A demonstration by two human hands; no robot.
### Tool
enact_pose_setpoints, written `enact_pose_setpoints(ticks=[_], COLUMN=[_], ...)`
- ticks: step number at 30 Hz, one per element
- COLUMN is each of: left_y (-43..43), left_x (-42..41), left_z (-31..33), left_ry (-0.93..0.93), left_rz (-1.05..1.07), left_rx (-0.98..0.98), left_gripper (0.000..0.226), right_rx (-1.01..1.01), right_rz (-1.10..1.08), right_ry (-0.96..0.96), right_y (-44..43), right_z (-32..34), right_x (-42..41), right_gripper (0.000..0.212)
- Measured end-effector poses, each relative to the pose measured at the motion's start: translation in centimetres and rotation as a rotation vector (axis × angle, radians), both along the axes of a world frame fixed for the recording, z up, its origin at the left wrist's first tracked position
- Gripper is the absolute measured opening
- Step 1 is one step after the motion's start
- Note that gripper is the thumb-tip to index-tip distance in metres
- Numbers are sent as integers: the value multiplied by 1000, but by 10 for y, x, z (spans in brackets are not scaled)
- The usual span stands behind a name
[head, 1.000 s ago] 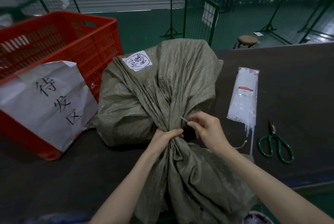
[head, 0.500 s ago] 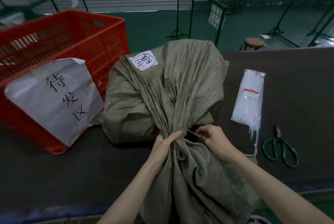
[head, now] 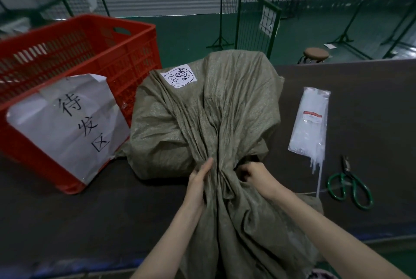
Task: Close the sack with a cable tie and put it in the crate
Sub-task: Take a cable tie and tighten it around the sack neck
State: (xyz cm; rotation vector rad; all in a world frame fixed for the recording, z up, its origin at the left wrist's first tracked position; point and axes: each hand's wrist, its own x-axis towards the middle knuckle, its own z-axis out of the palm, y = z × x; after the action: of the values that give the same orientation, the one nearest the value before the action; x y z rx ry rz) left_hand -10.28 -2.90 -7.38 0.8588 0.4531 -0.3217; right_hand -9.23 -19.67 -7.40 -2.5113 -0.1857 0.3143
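The olive-green woven sack (head: 202,116) lies on the dark table (head: 67,211) in front of me, its full body bulging away from me and its loose mouth trailing back toward my chest, the cloth bunched into a narrow neck between my two hands. My left hand (head: 199,186) presses against the left side of that neck, fingers (head: 206,166) stretched nearly straight along the gathered folds, the thumb hidden behind the fabric, so it cups the bunch rather than clenches it. My right hand (head: 256,177) is curled tight against the right side of the neck, knuckles up, fingers tucked down into the folds; I think it is pinching something there, but the cloth hides what, and I cannot make out a cable tie at the neck. A white paper label (head: 179,78) with handwritten marks sits on the sack's far upper side. Just beside the sack on my left stands the red crate (head: 90,53), touching or nearly touching the sack, with a large white sheet (head: 67,125) bearing black characters taped over its near wall. To my right, well clear of the sack, lies a clear bag of white cable ties (head: 311,121), some ties poking out of its near end, and beyond its near tip a pair of green-handled scissors (head: 347,183). Past the table are a round stool (head: 315,54) and green wire fence panels (head: 249,15) on the green floor.
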Motion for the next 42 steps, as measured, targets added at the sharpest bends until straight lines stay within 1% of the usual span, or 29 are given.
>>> enact_pose_setpoints(ticks=[1,3,5,7,9,10,12,16,18,21,23,26,29,31,33,37,39,41,42], left_y=[2,7,12,14,14,14,16,19,20,21,27,40,50,60,69,75,75,76,76], left_x=[1,4,9,9,5,3,2,4,3,3,5,9,16,25,32,43,51,60,63], left_z=[-2,-4,-9,-9,-6,-5,-4,-1,1,3,-1,-6,4,12,20,42,51,59,63], left_ry=[15,62,141,204,197,182,144,50,-29,-156,-201,-233,-234,-255,-280,-308,-288,-267,-282], left_rz=[30,100,133,73,-82,-153,-227,-248,-211,-135,-57,93,247,317,374,474,497,497,492], left_rx=[-47,-64,-6,121,261,311,379,470,501,653,726,850,776,765,759,618,500,363,326], left_gripper=[73,71,63,46,33,30,25,16,11,17,17,22,26,28,28,27,27,25,23], right_rx=[17,66,127,167,192,199,201,244,270,251,221,225,170,140,170,171,237,372,453], right_rz=[16,44,43,18,-17,-26,-32,-41,-40,-39,-69,-107,-167,-226,-282,-385,-465,-550,-588], right_ry=[-21,-64,-90,-130,-164,-172,-178,-221,-229,-191,-154,-155,-161,-187,-211,-230,-228,-204,-190], right_y=[2,5,8,12,15,17,20,21,21,18,13,-1,-18,-27,-36,-50,-56,-58,-58], right_z=[0,-2,-5,-8,-9,-9,-10,-7,-3,0,3,10,15,21,27,36,38,41,43], right_x=[1,2,4,6,8,8,9,8,7,8,10,14,20,24,28,36,41,44,45], right_gripper=[28,24,22,20,15,13,12,22,24,29,24,9,8,13,14,23,25,24,24])
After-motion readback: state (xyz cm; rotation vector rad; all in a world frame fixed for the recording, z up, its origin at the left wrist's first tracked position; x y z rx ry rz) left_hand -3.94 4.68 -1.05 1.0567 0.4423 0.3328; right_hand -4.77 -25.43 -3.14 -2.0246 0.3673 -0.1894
